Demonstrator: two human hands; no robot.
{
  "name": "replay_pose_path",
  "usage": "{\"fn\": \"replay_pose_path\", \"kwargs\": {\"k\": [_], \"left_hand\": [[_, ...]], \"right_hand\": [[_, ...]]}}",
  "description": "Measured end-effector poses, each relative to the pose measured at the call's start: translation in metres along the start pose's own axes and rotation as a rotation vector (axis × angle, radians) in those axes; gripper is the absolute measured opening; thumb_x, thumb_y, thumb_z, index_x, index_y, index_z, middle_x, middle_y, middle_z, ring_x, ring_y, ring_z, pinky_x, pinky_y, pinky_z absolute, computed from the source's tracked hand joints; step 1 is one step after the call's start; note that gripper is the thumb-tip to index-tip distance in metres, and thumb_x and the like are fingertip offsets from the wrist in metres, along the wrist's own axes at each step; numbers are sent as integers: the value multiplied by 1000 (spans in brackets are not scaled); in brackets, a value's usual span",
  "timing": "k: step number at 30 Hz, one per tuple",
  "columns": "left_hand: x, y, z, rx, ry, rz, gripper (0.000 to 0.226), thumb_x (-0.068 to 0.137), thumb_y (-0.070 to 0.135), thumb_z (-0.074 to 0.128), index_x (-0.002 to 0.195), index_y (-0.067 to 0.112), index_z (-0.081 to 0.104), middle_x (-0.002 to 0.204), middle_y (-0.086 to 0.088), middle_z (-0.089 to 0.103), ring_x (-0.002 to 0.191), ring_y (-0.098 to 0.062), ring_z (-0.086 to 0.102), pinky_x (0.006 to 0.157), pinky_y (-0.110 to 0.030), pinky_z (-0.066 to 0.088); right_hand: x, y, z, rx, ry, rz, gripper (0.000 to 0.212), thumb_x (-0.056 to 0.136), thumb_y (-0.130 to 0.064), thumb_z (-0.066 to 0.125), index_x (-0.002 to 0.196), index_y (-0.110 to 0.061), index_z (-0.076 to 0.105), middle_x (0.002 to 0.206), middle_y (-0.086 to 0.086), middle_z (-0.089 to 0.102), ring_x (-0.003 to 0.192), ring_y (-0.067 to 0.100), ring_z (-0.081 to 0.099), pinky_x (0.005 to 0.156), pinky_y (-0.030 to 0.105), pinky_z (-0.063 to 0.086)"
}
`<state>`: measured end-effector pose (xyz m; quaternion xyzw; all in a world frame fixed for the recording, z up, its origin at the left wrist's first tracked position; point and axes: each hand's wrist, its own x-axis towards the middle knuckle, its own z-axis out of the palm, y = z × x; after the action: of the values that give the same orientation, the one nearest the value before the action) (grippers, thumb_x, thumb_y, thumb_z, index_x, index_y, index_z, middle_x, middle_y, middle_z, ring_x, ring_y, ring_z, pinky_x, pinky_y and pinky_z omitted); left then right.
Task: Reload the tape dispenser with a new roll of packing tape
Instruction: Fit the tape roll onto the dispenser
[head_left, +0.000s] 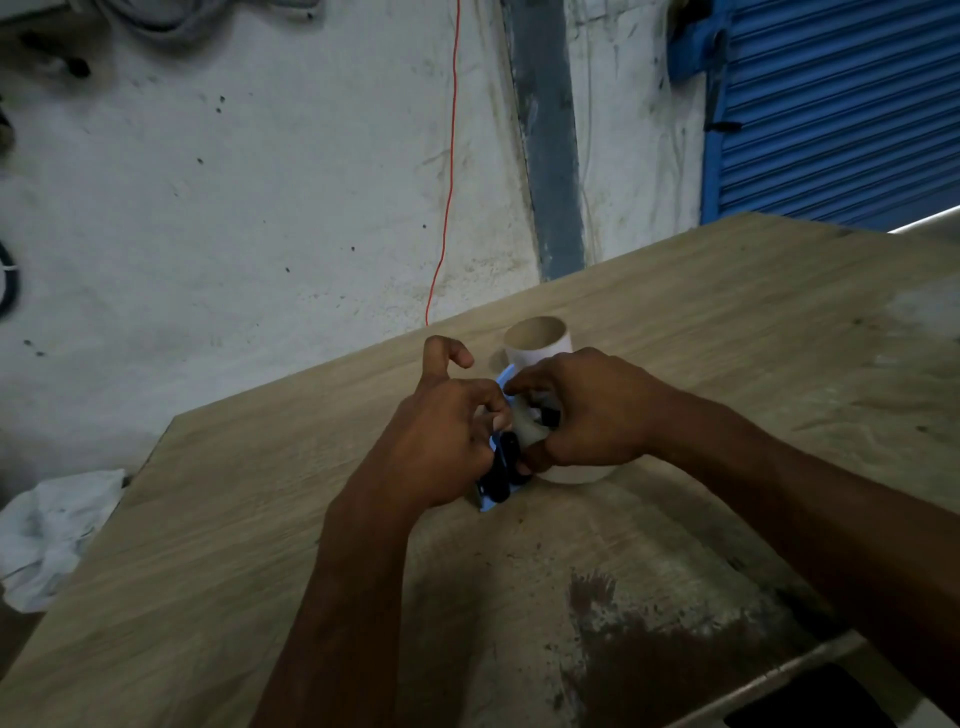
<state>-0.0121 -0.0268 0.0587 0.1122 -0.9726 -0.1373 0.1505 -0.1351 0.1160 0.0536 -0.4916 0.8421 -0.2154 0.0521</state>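
Note:
A blue tape dispenser (496, 491) with black parts rests on the wooden table (260, 519), mostly covered by both hands. My left hand (441, 441) grips its left side, index finger and thumb lifted. My right hand (587, 410) is closed over a pale tape roll (571, 474) seated against the dispenser, fingertips at the blue frame's top. An empty cardboard core (537, 340) stands upright just behind the hands.
A crumpled white cloth (52, 530) lies off the table's left edge. A red cord (449, 171) hangs down the stained wall. A blue shutter (841, 104) is at the right. A dark stain (623, 639) marks the near tabletop.

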Motion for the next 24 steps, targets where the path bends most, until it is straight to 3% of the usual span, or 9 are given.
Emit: {"fn": "replay_pose_path", "kwargs": {"k": [3,6,8,10,13,15,19,24], "left_hand": [[0,0,-1,12,-26,32,20,89,5,68,89,24,72,129,6,28,69,0,49,55,-12,35],[0,0,-2,32,-45,30,20,84,4,71,88,24,74,129,5,27,84,-1,50,58,-8,34],[-1,2,-3,23,-44,-3,18,86,6,71,88,23,74,130,6,25,73,-7,55,61,-19,44],[-2,4,-5,9,-56,-41,16,87,8,71,88,24,73,130,7,24,62,-16,58,65,-33,52],[-3,7,-7,3,-76,-56,12,84,12,77,89,22,72,131,7,26,58,-13,53,61,-27,45],[-4,8,-9,12,-75,-48,11,86,13,76,89,22,72,130,7,26,57,-10,50,58,-23,41],[-4,7,-10,-5,-78,-59,14,92,12,70,86,24,73,126,6,28,77,-23,64,76,-46,56],[-4,3,-11,-6,-79,-57,9,90,18,73,84,24,74,123,8,30,94,-26,68,85,-50,56]], "right_hand": [[-2,-1,1,14,5,44,78,57,-57,83,130,-38,64,114,-14,71,101,13,68,89,39,58],[-6,-7,5,-31,30,35,86,52,-72,68,132,-41,60,113,-12,70,102,16,67,87,41,59],[-8,-10,10,-74,42,16,97,44,-86,52,130,-42,59,119,-10,65,108,19,63,90,44,57],[-12,-13,13,-73,70,14,96,46,-92,52,127,-43,61,119,-11,63,110,17,60,90,43,55],[-16,-14,8,-14,80,12,75,63,-77,75,128,-43,63,114,-16,68,103,11,65,84,32,55],[-18,-13,5,10,82,1,66,68,-67,80,128,-43,64,114,-17,70,101,9,66,82,30,55],[-20,-15,15,-22,128,1,53,72,-64,72,119,-41,68,105,-15,71,94,11,67,77,33,57],[-29,-26,34,-115,235,12,58,68,-72,53,114,-38,63,110,-12,63,106,17,60,87,45,53]]}}
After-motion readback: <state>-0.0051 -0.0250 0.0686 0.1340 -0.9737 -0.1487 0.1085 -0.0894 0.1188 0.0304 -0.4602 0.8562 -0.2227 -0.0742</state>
